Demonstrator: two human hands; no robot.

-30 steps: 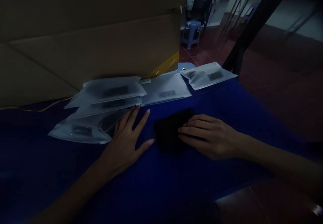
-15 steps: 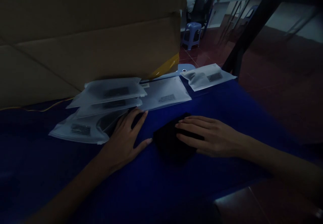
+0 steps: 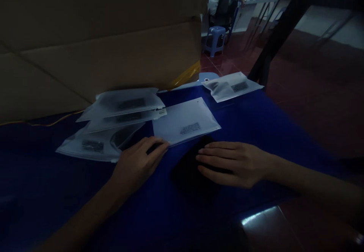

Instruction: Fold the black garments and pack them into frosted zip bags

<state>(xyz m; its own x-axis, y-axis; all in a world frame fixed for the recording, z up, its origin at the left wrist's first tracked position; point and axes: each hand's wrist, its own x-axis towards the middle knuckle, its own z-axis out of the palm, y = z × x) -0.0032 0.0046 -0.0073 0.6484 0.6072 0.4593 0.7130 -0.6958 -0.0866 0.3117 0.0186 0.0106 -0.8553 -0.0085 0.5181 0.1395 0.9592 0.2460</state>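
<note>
My left hand (image 3: 142,157) has thumb and fingers closed on the near left edge of a white plastic zip bag (image 3: 186,121), which lies flat with dark print on its front. My right hand (image 3: 230,164) rests stretched out, fingers flat, over a folded black item (image 3: 187,172), perhaps cloth; the dim light hides its details. Left of the white bag, more frosted zip bags lie overlapped: an upper one (image 3: 127,102), and a lower one (image 3: 93,146) beside my left wrist, with dark contents showing through.
A large cardboard box (image 3: 113,62) stands behind the bags on the blue table (image 3: 273,130). Another zip bag (image 3: 233,87) lies at the far right edge. Beyond are a blue stool (image 3: 215,39), a dark slanted post (image 3: 284,32) and a seated person (image 3: 214,5).
My left hand has closed on the white zip bag, which has slid toward me. My right hand and the black item have shifted slightly nearer.
</note>
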